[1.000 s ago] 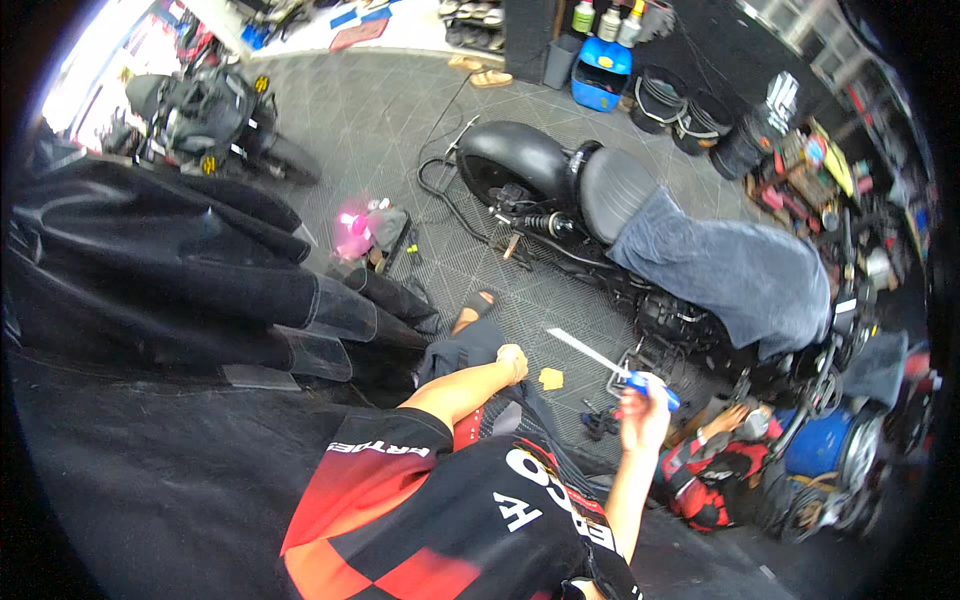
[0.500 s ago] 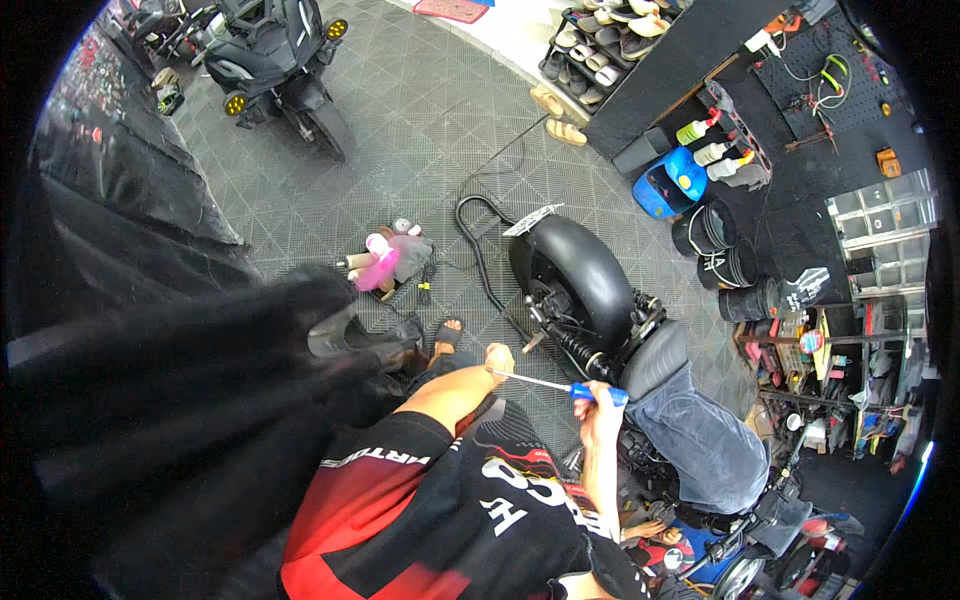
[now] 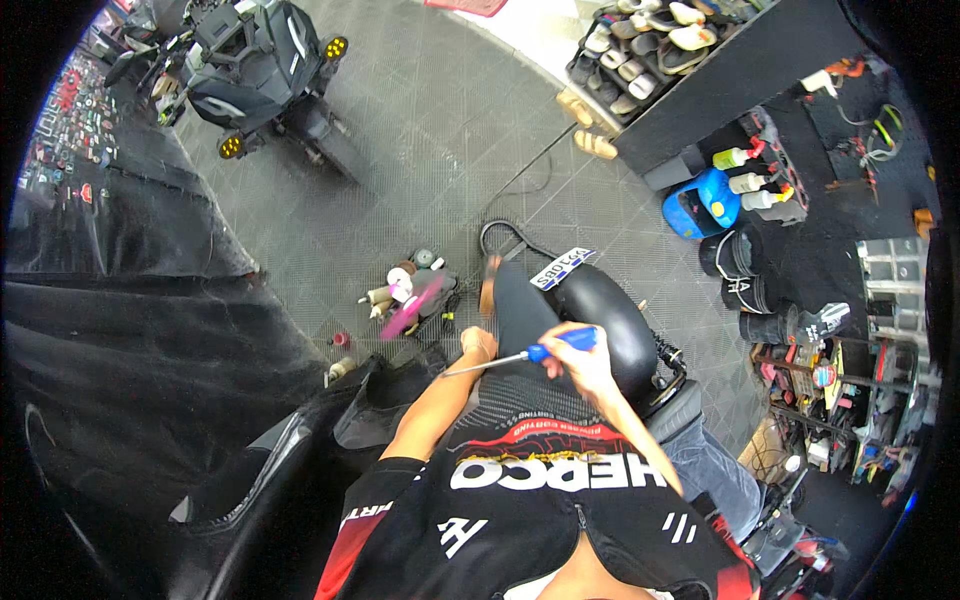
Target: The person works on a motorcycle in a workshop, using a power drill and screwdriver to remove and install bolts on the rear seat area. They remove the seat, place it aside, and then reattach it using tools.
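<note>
My right hand (image 3: 588, 368) grips the blue handle of a screwdriver (image 3: 500, 361). Its long metal shaft points left and crosses above my left forearm, the tip near the wrist. My left hand (image 3: 478, 343) is closed beside my dark-clad leg (image 3: 522, 312); anything inside its fingers is hidden. Just right of that leg lies the rear of a motorcycle, with a wide black rear fender (image 3: 610, 325) and a white plate (image 3: 563, 268) at its end. Neither hand touches the motorcycle visibly.
A tray of bottles and small tools (image 3: 405, 290) lies left of my leg. A black hose (image 3: 490, 232) curls on the tiled floor. Another motorcycle (image 3: 270, 80) stands far left, a dark covered seat (image 3: 250, 475) near left. Buckets (image 3: 735, 252), a blue container (image 3: 700, 205) and shelves line the right.
My body and view have turned toward the left. The screwdriver has moved left with my right hand, its shaft now over my left forearm. My leg now stretches forward beside the fender.
</note>
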